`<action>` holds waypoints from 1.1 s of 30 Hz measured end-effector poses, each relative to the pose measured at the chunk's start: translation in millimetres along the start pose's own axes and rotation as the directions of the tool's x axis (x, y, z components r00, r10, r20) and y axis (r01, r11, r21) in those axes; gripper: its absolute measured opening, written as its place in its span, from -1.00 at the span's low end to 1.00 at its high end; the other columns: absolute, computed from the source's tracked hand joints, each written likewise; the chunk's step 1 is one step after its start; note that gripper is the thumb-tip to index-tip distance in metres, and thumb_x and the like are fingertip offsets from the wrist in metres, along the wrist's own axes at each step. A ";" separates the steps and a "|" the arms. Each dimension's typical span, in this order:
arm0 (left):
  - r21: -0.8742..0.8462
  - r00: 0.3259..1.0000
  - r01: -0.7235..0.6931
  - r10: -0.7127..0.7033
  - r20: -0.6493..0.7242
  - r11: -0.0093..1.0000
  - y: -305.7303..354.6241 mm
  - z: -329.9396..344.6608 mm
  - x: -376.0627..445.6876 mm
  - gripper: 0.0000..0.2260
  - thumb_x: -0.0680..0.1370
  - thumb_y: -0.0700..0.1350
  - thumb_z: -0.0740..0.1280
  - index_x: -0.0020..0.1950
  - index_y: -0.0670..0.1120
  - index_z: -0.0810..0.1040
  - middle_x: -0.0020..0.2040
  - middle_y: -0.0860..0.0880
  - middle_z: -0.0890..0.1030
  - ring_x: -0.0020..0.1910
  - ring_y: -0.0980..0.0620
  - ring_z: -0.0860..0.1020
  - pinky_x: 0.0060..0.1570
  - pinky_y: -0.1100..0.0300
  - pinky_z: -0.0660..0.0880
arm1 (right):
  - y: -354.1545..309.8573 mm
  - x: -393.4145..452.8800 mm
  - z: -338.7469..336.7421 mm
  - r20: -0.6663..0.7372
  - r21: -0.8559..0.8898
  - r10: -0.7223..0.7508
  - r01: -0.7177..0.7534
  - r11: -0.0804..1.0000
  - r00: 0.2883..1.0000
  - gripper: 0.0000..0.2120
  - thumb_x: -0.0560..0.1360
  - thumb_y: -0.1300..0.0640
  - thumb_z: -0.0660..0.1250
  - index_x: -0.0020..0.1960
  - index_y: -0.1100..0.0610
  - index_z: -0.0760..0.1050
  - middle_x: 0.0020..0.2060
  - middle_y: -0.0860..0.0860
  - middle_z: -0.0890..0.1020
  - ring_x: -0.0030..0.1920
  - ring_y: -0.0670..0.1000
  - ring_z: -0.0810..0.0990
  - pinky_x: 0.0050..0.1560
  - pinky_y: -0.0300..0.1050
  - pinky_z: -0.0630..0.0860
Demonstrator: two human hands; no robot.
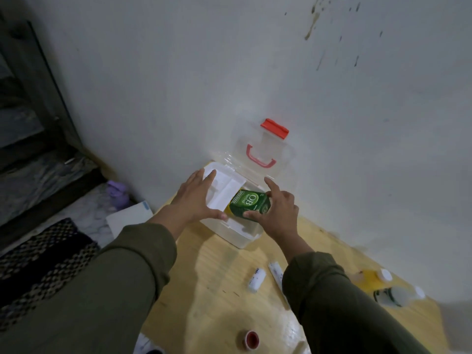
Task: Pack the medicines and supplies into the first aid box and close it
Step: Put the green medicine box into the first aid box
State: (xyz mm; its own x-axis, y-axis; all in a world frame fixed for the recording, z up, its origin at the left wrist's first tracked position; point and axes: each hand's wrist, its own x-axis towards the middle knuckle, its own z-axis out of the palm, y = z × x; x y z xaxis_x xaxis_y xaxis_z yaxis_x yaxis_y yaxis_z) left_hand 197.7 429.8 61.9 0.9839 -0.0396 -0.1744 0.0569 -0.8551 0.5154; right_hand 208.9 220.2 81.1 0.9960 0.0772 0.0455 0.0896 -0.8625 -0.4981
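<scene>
- Under the right hand (277, 210), the green medicine carton (249, 206) sits tilted at the mouth of the first aid box (240, 235), thumb pressed on its near edge, the other fingers curled over its far side and the forefinger lifted: a clasp on the carton, not yet let go.
- Beneath the left hand (195, 198), fingers spread flat and grasping nothing, lies the white inner tray (224, 192), which covers the left part of the box.
- Risk: the carton's corner looks to ride on the tray's edge just left of the right thumb; pushed down so, it may jam or tip the tray.
- Risk: if the carton stands proud of the rim, the clear lid (265, 149), propped against the wall beyond the fingertips, probably will not latch.
- Risk: the box rests near the far left corner of the wooden table (219, 282); a hard shove could slide it.
- Behind the wrists, two small tubes (256, 279), bottles (396, 295) and a tape roll (251, 339) wait unpacked; a sleeve could sweep them off.
</scene>
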 end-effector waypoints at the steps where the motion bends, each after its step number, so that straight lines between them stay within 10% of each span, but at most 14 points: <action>1: 0.003 1.000 -0.002 0.002 0.002 1.000 -0.3 0.0 -0.2 0.08 0.29 0.27 0.47 0.55 0.02 -0.17 0.58 -0.08 -0.14 0.56 -0.05 -0.16 0.51 0.01 -0.02 | -0.7 1.2 4.6 0.001 -0.005 0.004 -0.004 1.000 1.000 -0.07 0.22 -0.18 0.53 0.46 -0.15 0.12 0.30 0.05 0.44 0.37 0.09 0.25 0.29 0.02 0.20; 17: 0.022 1.000 0.011 -0.012 0.025 1.000 2.4 -1.9 0.1 0.09 0.29 0.25 0.48 0.55 0.03 -0.19 0.58 -0.09 -0.14 0.56 -0.07 -0.16 0.51 -0.06 0.01 | -18.5 16.0 22.8 0.060 -0.161 0.048 -0.038 0.986 0.997 0.04 0.27 -0.30 0.44 0.49 -0.19 -0.18 0.45 -0.02 0.33 0.53 0.12 0.01 0.43 0.39 -0.23; 29: 0.032 0.999 0.009 -0.010 0.032 0.999 3.0 -2.6 -0.7 0.08 0.29 0.25 0.47 0.54 0.05 -0.19 0.58 -0.08 -0.14 0.56 -0.07 -0.16 0.50 -0.08 0.03 | -9.4 12.5 26.8 0.063 -0.136 0.005 0.003 0.991 0.998 -0.10 0.32 -0.27 0.41 0.47 -0.21 -0.06 0.44 -0.08 0.34 0.53 0.08 0.03 0.42 0.39 -0.22; 33: 0.038 0.999 0.010 -0.011 0.036 0.999 3.6 -3.1 -1.6 0.07 0.30 0.24 0.47 0.55 0.05 -0.19 0.58 -0.08 -0.15 0.56 -0.06 -0.17 0.51 -0.06 0.02 | -15.8 9.0 24.3 -0.085 0.018 -0.067 0.068 0.997 0.994 -0.24 0.39 -0.14 0.41 0.46 -0.13 0.10 0.40 -0.03 0.36 0.44 0.08 0.25 0.45 0.22 0.10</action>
State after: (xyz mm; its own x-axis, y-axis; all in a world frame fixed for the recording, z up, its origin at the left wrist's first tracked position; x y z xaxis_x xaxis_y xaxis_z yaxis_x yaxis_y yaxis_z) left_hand 196.9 428.4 66.6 0.9765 -0.0485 -0.2101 0.0601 -0.8744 0.4814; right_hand 216.5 246.7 68.3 0.9841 0.0919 0.1517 0.1576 -0.8458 -0.5096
